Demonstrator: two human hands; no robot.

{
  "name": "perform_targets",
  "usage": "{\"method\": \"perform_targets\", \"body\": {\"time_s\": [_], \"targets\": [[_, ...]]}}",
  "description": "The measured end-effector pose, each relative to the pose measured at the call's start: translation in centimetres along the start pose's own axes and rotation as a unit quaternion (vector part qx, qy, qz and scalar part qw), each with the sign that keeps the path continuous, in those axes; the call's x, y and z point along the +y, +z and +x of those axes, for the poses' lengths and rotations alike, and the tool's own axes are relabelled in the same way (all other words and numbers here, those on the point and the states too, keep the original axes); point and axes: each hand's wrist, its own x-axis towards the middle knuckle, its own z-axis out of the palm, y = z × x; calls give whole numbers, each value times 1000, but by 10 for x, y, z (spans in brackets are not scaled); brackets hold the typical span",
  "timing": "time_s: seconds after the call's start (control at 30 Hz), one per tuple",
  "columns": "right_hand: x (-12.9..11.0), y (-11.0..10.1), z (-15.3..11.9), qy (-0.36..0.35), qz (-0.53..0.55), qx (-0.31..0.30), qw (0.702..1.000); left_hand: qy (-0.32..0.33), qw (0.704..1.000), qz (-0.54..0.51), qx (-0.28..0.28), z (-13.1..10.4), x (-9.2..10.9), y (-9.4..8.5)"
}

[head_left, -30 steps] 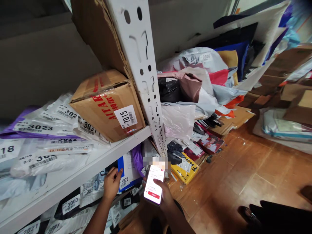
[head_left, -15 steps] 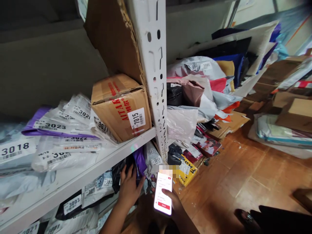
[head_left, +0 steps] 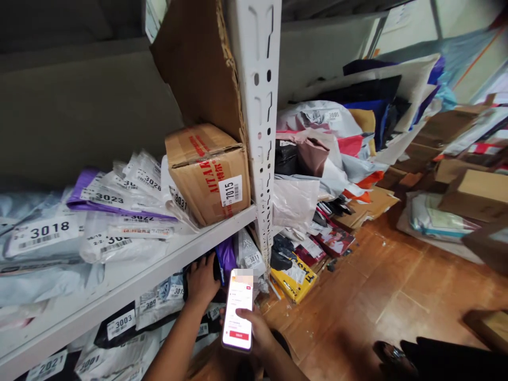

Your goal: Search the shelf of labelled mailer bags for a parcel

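Note:
My right hand [head_left: 257,332] holds a lit smartphone [head_left: 237,309] upright in front of the lower shelf. My left hand [head_left: 201,280] reaches under the white shelf board [head_left: 130,278] and rests on the soft parcels there, its fingers against a black bag and a purple bag [head_left: 227,255]. Whether the fingers grip a bag is hidden. Beside it lie numbered mailer bags, one marked 3003 [head_left: 120,324]. On the shelf above sits a cardboard box marked 7015 [head_left: 210,174] next to white and purple bags with labels such as 3018 [head_left: 43,233].
A white perforated upright post [head_left: 260,132] stands just right of the box. Behind it, a heap of plastic parcels [head_left: 325,143] and a yellow packet [head_left: 296,278] spread over the wooden floor [head_left: 389,286]. Cardboard boxes [head_left: 474,190] lie at the right. A dark shoe [head_left: 391,354] shows bottom right.
My left hand moved from a blue parcel marked 3029 rightwards and deeper under the shelf onto the black and purple bags. The phone stayed in my right hand; the view shifted left.

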Motion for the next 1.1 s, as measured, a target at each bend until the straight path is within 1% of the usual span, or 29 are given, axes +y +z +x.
{"method": "perform_targets", "body": {"time_s": [0.1,0.17,0.27,0.33,0.43,0.53,0.6,0.67,0.73,0.77,0.8,0.83,0.87,0.9,0.93,0.97,1.0,1.03,1.07,1.1], "targets": [[-6,-3,-3,-1,-3,4,1000,25,999,-20,19,-5,-7,8],[-14,-11,-11,-8,-4,4,1000,48,997,-56,36,-10,-16,13],[-28,-30,-26,-21,-3,7,1000,85,989,-109,52,-16,-31,19],[-36,-45,-37,-14,-8,8,1000,101,986,-118,55,-17,-36,22],[-47,-65,-52,-8,-21,6,1000,97,987,-105,69,-15,-31,27],[-60,-74,-63,-3,-39,-6,999,84,989,-78,93,-10,-21,32],[-70,-73,-70,7,-53,-21,998,80,989,-69,107,-7,-18,35],[-81,-69,-75,7,-72,-35,997,95,987,-60,112,-7,-17,36],[-94,-64,-79,3,-96,-51,994,97,984,-36,145,-9,-12,35],[-101,-63,-81,-1,-109,-58,992,82,978,-24,192,-11,-6,33],[-109,-62,-83,-5,-118,-66,991,61,965,-20,254,-15,4,30],[-117,-63,-87,-14,-127,-74,989,64,945,-36,320,-19,16,27],[-125,-65,-92,-26,-144,-80,986,92,916,-72,384,-25,33,24],[-132,-70,-98,-40,-169,-78,982,119,885,-111,436,-31,52,20],[-139,-76,-107,-53,-198,-70,976,168,864,-152,451,-38,73,17],[-145,-83,-119,-62,-229,-55,970,231,845,-201,439,-45,96,15],[-150,-92,-133,-70,-256,-34,964,285,834,-249,402,-52,120,13],[-153,-100,-149,-76,-276,-10,958,320,836,-297,332,-58,145,12],[-154,-106,-165,-82,-285,13,955,340,839,-343,250,-64,170,12],[-154,-112,-181,-91,-289,31,952,348,839,-388,157,-69,195,13]]}}
